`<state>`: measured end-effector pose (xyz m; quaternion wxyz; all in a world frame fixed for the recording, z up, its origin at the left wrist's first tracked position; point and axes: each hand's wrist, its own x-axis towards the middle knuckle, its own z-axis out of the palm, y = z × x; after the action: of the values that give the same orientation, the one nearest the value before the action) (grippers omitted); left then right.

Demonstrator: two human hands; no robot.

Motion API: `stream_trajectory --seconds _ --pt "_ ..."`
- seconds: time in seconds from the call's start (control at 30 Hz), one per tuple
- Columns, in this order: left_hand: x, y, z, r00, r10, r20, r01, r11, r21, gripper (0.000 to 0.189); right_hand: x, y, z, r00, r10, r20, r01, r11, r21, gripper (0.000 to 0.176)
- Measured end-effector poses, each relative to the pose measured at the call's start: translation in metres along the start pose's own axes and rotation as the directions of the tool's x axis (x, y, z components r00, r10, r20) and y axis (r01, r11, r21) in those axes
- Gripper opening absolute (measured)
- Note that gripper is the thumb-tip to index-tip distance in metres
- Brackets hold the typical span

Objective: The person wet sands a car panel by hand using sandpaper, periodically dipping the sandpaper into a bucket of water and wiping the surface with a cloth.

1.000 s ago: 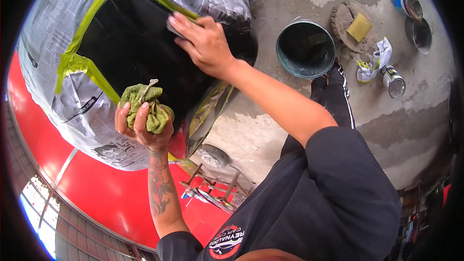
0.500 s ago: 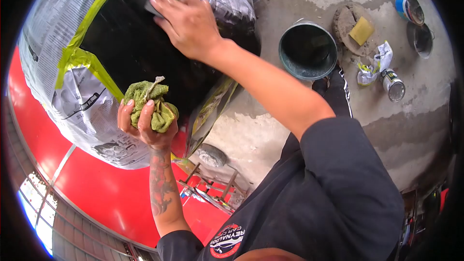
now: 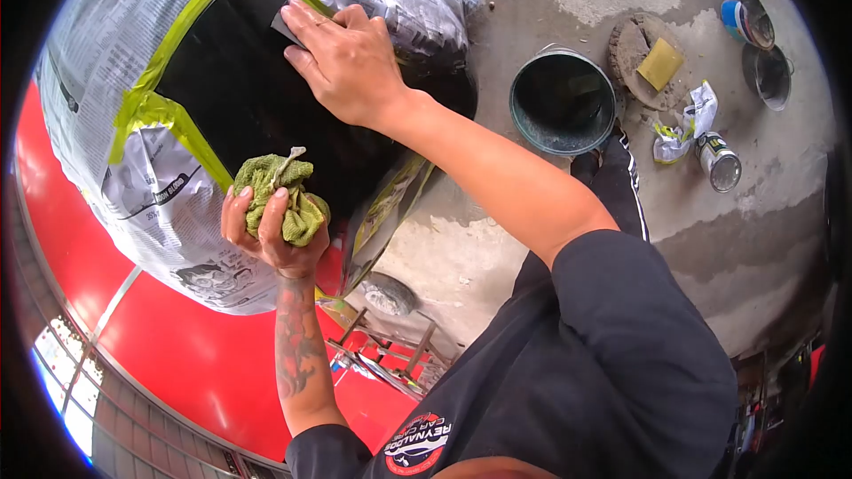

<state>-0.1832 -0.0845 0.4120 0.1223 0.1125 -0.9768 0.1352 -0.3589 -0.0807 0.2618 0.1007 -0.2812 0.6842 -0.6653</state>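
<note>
A black panel (image 3: 232, 71) lies before me, framed by yellow-green masking tape (image 3: 182, 25) and newspaper sheets (image 3: 93, 53). My right hand (image 3: 348, 64) presses on its upper part, fingers together over a small grey piece of sandpaper (image 3: 284, 21); only one edge shows past the fingertips. Below, my left hand (image 3: 275, 231) grips a bunched green cloth (image 3: 282, 191) in front of the panel's lower edge. A pale, twisted end sticks up from the cloth. My left palm is mostly hidden.
A dark bucket (image 3: 517, 115) stands on the concrete floor near my foot. Beyond it are a round slab (image 3: 626, 53) bearing a yellow sponge (image 3: 660, 64), crumpled paper (image 3: 701, 106), and a metal can (image 3: 719, 162). Red bodywork (image 3: 204, 346) extends at lower left.
My right hand has shifted slightly down on the panel and shows sharper now. My left hand keeps its grip on the cloth. The whole view has tilted a little.
</note>
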Motion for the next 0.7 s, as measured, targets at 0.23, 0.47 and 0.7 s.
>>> stream_trajectory --seconds 0.23,0.47,0.7 --pt "-0.003 -0.001 0.001 1.0 0.004 0.007 -0.004 1.0 0.023 0.042 0.041 -0.011 0.014 0.999 -0.001 -0.041 -0.001 0.998 -0.063 0.04" --pt "0.001 0.0 -0.001 0.999 0.042 0.005 -0.042 0.999 0.009 0.047 -0.131 0.044 -0.039 0.945 0.283 0.164 -0.256 0.952 -0.171 0.05" --pt "-0.002 -0.001 0.001 0.999 0.032 0.016 -0.033 0.998 0.049 0.043 -0.085 0.014 -0.032 0.969 0.22 0.113 -0.216 0.975 -0.045 0.05"
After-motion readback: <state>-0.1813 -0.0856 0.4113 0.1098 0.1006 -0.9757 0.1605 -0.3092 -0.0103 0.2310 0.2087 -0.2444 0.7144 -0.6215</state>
